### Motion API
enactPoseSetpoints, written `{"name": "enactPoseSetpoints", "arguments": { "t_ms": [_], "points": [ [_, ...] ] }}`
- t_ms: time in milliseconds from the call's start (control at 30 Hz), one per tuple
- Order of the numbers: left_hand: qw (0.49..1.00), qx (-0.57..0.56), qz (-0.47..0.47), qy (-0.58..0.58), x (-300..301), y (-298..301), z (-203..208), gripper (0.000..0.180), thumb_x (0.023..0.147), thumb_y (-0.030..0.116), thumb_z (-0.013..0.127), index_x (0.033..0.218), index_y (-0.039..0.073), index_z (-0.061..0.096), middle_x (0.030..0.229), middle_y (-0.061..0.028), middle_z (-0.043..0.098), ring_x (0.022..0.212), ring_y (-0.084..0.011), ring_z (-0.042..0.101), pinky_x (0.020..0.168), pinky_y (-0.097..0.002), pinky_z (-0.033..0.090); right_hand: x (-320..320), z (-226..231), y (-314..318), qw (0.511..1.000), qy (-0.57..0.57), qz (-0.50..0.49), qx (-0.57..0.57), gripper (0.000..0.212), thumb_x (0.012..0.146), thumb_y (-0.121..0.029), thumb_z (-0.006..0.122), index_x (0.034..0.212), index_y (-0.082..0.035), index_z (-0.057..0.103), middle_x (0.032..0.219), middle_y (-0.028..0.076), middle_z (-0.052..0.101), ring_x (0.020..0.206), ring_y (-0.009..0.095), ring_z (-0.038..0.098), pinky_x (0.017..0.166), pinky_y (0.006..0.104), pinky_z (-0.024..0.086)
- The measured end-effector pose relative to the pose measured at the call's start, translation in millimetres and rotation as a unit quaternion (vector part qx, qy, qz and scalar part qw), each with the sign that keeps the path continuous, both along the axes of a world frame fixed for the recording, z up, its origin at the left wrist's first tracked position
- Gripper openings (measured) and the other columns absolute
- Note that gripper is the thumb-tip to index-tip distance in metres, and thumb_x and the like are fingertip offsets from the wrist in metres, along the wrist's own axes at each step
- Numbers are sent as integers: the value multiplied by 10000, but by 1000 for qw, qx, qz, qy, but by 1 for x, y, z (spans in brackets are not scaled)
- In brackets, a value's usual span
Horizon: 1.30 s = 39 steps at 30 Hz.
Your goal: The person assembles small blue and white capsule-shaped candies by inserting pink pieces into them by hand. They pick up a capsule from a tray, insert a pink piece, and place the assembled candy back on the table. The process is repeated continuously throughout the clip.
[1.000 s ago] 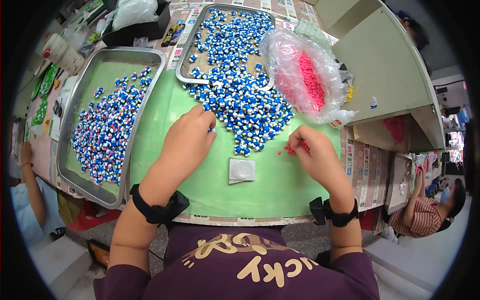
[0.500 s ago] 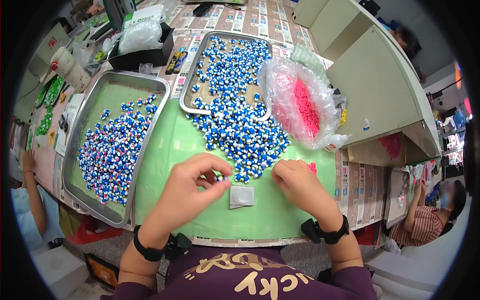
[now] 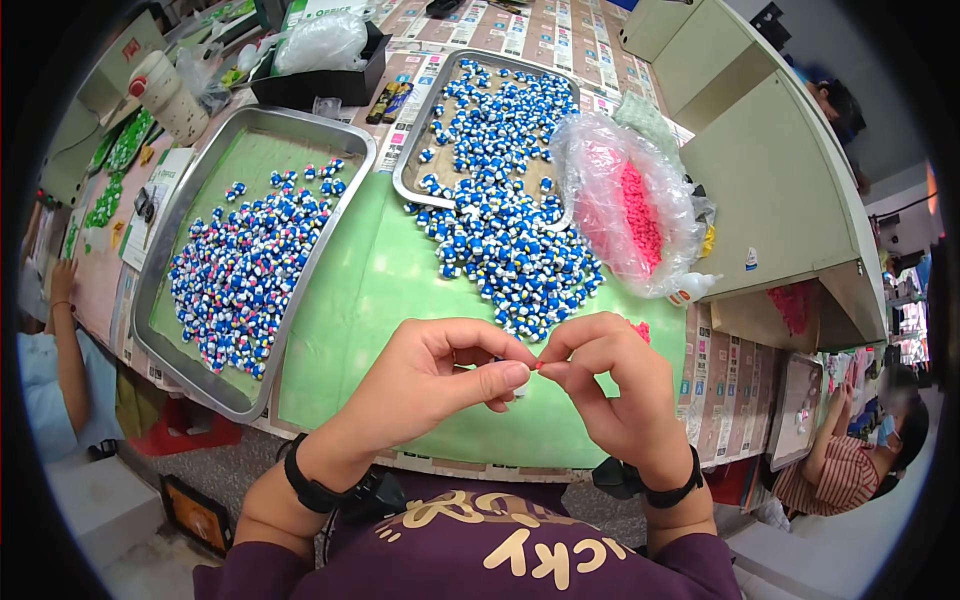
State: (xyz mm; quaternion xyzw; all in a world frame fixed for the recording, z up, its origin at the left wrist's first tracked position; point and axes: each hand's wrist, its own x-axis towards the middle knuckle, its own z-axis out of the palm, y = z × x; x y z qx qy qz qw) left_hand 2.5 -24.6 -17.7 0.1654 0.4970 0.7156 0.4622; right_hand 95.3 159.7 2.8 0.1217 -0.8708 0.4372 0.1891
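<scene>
1. Patterned paper covers the counter (image 3: 560, 35), with a green mat (image 3: 335, 340) on it near the middle of the frame.
2. One tiny red piece (image 3: 539, 365) is just below the middle of the frame, between the fingertips of both hands.
3. To its right, the right hand (image 3: 622, 375) pinches it. To its left, the left hand (image 3: 430, 375) is pinched narrow, but its fingers hide what is inside, so I cannot tell what it holds.
4. Above them, a heap of blue-and-white pieces (image 3: 515, 265) spills from the upper tray (image 3: 425, 199). A small pink pile (image 3: 641, 330) peeks out behind the right hand.
5. Farther out, a clear bag (image 3: 585, 220) of pink bits sits right of that tray, and the left tray (image 3: 312, 283) holds more pieces.
6. The red piece could slip and get lost, because it is so small to grip. A bumped heap could spread, because the hands are close to it.
7. Half a second ago the hands were apart, and the left one showed a blue-and-white piece. Now their tips meet.
</scene>
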Motion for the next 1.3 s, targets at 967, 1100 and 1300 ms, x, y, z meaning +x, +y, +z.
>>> {"name": "enactPoseSetpoints", "arguments": {
  "t_ms": [967,1100,1300],
  "points": [
    [913,-19,184,363,-3,-6,-18,187,877,-57,606,1050,-14,662,1108,-128,634,926,-165,643,744,-252,534,-10,-14,0,982,-159,20,-97,235,783,131,566,853,-59,446,832,66,531,822,182,532,769,303,415],
    [949,-38,224,219,-5,-15,-14,207,888,-74,583,1086,-46,636,1158,-132,622,953,-170,642,790,-272,535,-11,-33,3,978,-145,45,144,195,738,76,509,868,-65,475,767,73,497,776,276,510,735,378,354],
    [940,-18,219,260,-10,-20,-20,255,878,-83,593,1129,-55,628,1166,-137,620,1016,-182,624,853,-289,529,-15,-27,-5,967,-151,50,198,144,776,50,484,867,-62,474,770,71,501,789,270,517,759,372,355]
  ]
}}
